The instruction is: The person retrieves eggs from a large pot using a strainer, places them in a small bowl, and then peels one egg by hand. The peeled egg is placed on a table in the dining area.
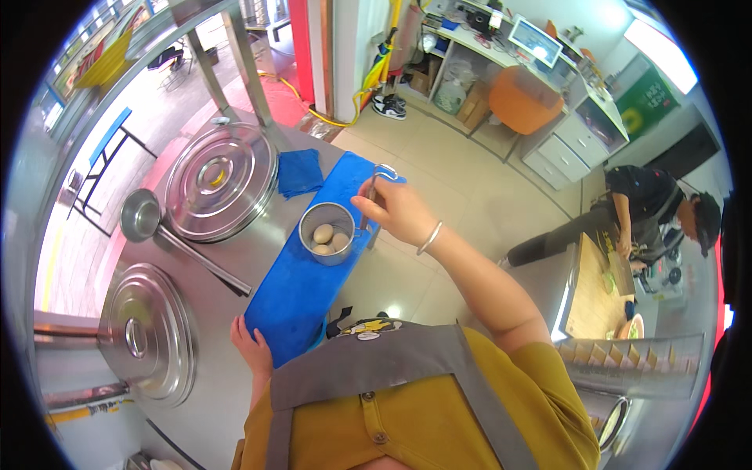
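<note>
My right hand [396,208] grips the upright handle of a round wire-mesh strainer basket [342,258] at the middle of the view. Several eggs [323,234] lie inside the basket, which is over a long blue cutting board [294,294]; whether it touches the board I cannot tell. My left hand [252,343] rests against the near left edge of the board, fingers spread, holding nothing. A folded blue cloth [299,171] lies beyond the board, left of its far end.
Two round steel lids [220,182] [154,335] and a long-handled steel ladle [141,217] sit on the steel counter [226,270] at left. At right, a co-worker [634,211] cuts at a wooden board [593,294]. A desk with an orange chair [523,100] stands behind.
</note>
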Tool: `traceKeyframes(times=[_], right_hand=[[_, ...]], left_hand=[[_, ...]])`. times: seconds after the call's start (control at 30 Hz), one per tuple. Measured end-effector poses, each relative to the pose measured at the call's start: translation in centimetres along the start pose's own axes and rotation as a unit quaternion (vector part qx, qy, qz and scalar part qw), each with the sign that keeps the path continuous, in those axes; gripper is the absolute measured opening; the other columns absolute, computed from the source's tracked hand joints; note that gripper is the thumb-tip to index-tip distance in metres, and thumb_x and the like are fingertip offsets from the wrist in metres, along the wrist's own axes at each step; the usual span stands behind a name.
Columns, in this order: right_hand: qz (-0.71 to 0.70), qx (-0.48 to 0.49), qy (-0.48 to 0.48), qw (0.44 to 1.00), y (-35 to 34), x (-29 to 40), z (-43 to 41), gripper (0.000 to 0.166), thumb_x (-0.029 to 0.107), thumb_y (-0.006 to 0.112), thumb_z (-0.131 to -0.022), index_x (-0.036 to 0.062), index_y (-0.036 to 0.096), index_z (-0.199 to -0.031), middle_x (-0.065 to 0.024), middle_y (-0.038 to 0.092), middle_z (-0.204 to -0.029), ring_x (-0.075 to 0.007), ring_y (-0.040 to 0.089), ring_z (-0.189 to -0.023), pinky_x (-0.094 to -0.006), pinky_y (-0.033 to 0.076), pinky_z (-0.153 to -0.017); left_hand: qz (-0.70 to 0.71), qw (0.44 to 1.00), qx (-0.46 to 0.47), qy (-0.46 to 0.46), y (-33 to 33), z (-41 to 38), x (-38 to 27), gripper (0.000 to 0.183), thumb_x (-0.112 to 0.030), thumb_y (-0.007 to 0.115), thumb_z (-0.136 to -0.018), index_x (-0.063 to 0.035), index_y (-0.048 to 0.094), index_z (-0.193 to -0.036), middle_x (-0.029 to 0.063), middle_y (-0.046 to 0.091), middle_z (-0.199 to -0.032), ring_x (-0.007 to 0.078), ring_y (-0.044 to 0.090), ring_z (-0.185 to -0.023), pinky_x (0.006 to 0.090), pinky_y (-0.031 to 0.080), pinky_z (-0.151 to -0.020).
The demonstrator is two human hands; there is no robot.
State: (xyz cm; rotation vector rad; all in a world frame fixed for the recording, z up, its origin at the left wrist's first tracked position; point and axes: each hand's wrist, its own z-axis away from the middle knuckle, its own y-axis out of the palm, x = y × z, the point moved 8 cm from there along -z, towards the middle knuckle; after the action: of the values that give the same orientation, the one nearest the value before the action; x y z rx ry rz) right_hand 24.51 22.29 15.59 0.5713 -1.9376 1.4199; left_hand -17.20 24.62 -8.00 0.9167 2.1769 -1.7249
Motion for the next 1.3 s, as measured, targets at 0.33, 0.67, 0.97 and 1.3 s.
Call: traceKeyframes(times=[0.33, 0.67, 0.97, 1.3], right_hand=[[-0.101, 0.094, 0.052, 0.989, 0.5, -0.1, 0.1, 0.037, 0.036, 0.067, -0.089, 0.0035, 0.062, -0.108, -0.0066, 0.063, -0.071, -0.0148, 0.059, -0.060, -0.0315, 0.046, -0.056], [-0.216, 0.079, 0.017, 0.973, -0.4, 0.0, 0.5, 0.044, 0.019, 0.067, -0.090, 0.0155, 0.052, -0.131, -0.0006, 0.057, -0.079, -0.0072, 0.055, -0.070, -0.0258, 0.048, -0.063], [-0.217, 0.076, -0.077, 0.970, -1.6, 2.1, -0.2, 0.023, 0.013, 0.070, -0.083, 0.0080, 0.063, -0.104, -0.0077, 0.059, -0.099, -0.0192, 0.061, -0.078, -0.0326, 0.049, -0.073], [-0.142, -0.082, -0.177, 0.970, -3.0, 5.5, -1.0, 0.018, 0.018, 0.064, -0.086, 0.0024, 0.059, -0.080, -0.0115, 0.059, -0.077, -0.0311, 0.059, -0.072, -0.0365, 0.046, -0.062]], left_hand=[[0.054, 0.997, 0.006, 0.059, -0.5, -5.5, -5.3, 0.043, 0.002, 0.052, -0.084, -0.0022, 0.052, -0.127, 0.0187, 0.050, -0.127, 0.0360, 0.046, -0.120, 0.0429, 0.037, -0.103], [0.111, 0.943, 0.161, 0.269, 12.0, -28.4, -16.4, 0.042, -0.001, 0.052, -0.087, -0.0067, 0.051, -0.129, 0.0188, 0.050, -0.125, 0.0362, 0.047, -0.120, 0.0403, 0.039, -0.101], [-0.050, 0.917, 0.256, 0.302, 27.0, -34.7, -16.6, 0.072, -0.022, 0.075, -0.074, -0.0179, 0.043, -0.139, 0.0202, 0.041, -0.137, 0.0429, 0.042, -0.123, 0.0490, 0.036, -0.105], [0.169, 0.959, 0.157, 0.164, 24.7, -38.4, -12.5, 0.035, -0.013, 0.062, -0.077, -0.0010, 0.050, -0.108, 0.0184, 0.057, -0.101, 0.0343, 0.057, -0.095, 0.0410, 0.045, -0.085]])
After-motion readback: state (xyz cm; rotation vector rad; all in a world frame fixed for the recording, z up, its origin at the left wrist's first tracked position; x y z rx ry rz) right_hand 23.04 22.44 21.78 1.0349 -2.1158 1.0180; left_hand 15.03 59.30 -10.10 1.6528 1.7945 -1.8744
